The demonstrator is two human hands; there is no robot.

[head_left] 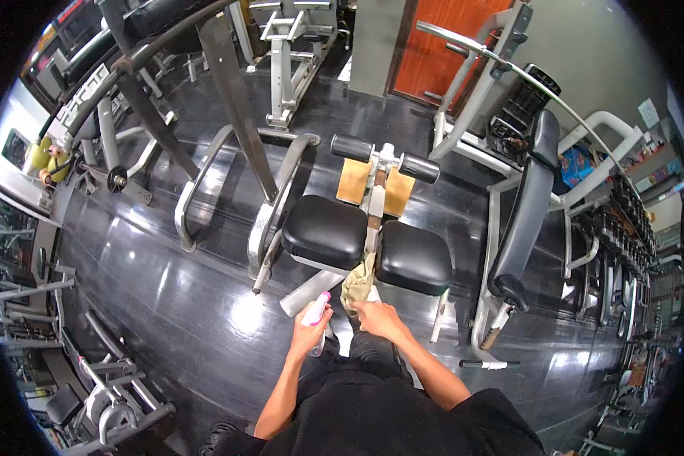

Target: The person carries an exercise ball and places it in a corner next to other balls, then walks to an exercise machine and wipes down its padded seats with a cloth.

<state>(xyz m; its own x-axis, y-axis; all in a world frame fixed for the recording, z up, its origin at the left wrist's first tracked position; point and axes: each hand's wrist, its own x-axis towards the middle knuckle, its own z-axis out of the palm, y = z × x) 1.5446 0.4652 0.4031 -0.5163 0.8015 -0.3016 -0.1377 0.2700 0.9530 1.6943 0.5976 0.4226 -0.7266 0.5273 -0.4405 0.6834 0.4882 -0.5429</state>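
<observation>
My left hand (pixel 305 331) is wrapped round a spray bottle (pixel 317 310) with a pink and white head; the bottle's clear lower part shows below my fingers. To its right, my right hand (pixel 378 319) is closed on a crumpled beige cloth (pixel 358 283). The cloth reaches up to the gap between two black padded cushions, the left pad (pixel 324 230) and the right pad (pixel 414 257). Beyond them, the same exercise bench carries two black foam rollers (pixel 419 168) on a metal post, with a tan footplate (pixel 353 181) below.
A grey metal frame (pixel 262 220) stands close on the left. On the right is a bench with a tall black backrest (pixel 523 220), and a dumbbell rack (pixel 623 228) lies farther off. An orange-brown door (pixel 441 57) is at the back. Dark shiny floor (pixel 159 304) runs beneath.
</observation>
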